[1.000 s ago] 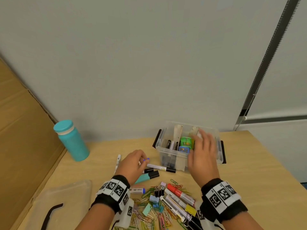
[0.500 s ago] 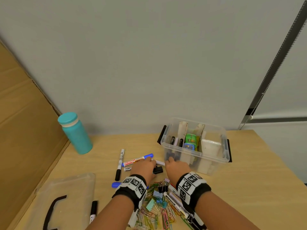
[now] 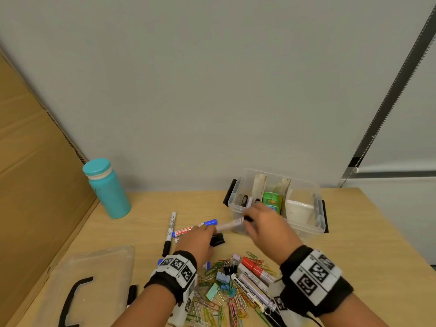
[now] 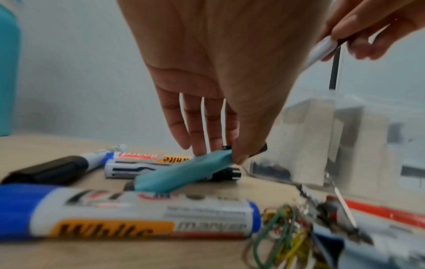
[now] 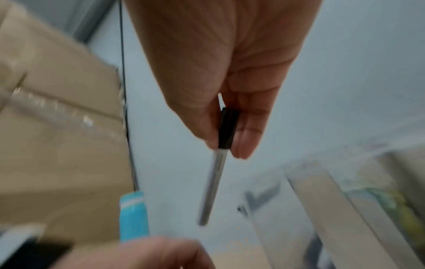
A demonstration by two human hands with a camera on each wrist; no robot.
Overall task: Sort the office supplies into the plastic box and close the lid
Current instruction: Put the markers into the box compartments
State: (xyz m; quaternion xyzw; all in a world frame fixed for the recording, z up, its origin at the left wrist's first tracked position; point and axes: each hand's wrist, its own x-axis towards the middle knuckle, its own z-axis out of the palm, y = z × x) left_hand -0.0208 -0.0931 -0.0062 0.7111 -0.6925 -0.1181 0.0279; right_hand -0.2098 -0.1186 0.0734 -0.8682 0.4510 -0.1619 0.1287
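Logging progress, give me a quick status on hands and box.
Right hand pinches white pen. Left hand grips teal highlighter. Plastic box open, lid aside.

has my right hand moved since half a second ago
Yes. The right hand has lifted from the table in front of the box and now sits higher against the box's front wall, its fingers pinching a pen.
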